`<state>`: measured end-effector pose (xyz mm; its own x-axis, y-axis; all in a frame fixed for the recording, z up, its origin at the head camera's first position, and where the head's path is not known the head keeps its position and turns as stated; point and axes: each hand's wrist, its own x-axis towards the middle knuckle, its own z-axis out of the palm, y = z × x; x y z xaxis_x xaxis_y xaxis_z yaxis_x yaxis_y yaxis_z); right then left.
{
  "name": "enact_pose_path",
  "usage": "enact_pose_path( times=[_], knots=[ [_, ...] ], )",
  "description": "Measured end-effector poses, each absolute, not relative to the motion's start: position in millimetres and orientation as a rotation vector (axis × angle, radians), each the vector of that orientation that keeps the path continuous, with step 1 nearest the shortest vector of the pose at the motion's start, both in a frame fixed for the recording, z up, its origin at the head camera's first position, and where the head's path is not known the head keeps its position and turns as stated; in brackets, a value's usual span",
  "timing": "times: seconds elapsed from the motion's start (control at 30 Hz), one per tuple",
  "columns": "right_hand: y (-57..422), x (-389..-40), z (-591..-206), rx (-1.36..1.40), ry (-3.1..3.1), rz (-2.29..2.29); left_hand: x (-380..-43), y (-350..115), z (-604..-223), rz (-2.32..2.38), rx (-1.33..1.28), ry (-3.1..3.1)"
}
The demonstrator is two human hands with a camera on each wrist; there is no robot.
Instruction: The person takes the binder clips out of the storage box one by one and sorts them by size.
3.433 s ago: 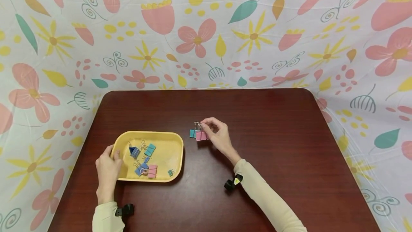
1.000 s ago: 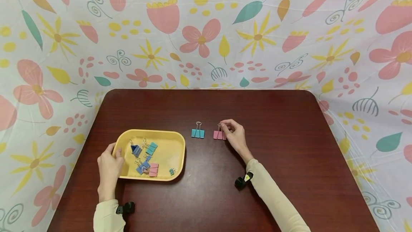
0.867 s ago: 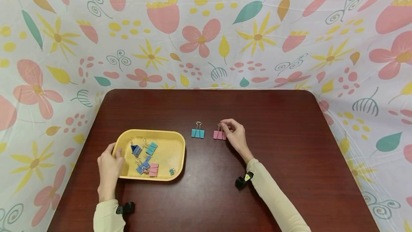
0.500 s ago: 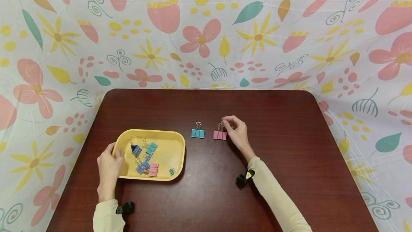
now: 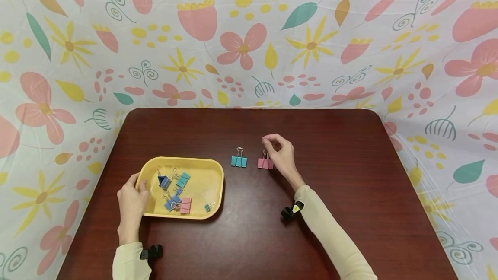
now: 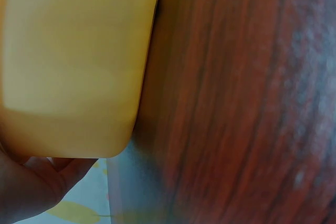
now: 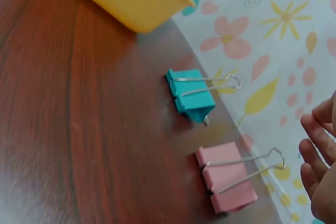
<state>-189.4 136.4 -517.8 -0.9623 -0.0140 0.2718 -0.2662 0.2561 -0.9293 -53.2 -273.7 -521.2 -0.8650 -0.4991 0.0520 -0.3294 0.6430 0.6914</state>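
One pink clip (image 5: 265,163), pinched a second ago, stands released on the table (image 5: 330,150) beside a teal clip (image 5: 239,162); the right hand (image 5: 283,155) hovers near it, fingers loose and holding nothing, while the left hand (image 5: 132,198) grips a yellow tray (image 5: 204,180).

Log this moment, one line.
left grip: holds yellow tray | right grip: empty, near pink clip | table: teal clip, pink clip apart | yellow tray: other clips

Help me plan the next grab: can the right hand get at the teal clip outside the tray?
Probably yes: the right hand looks empty, and the teal clip is nearby with nothing covering it.
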Motion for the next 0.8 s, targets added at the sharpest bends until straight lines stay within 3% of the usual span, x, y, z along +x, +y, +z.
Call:
enact_pose_path(
  times=[0.3,0.8],
  knots=[
    [115,-177,-471,0.344,-2.301,1.772,-52,-273,-520,-1.029,0.664,-2.620],
    [82,-179,-453,0.386,-2.328,1.763,-55,-276,-521,-1.038,0.652,-2.635]
  ],
)
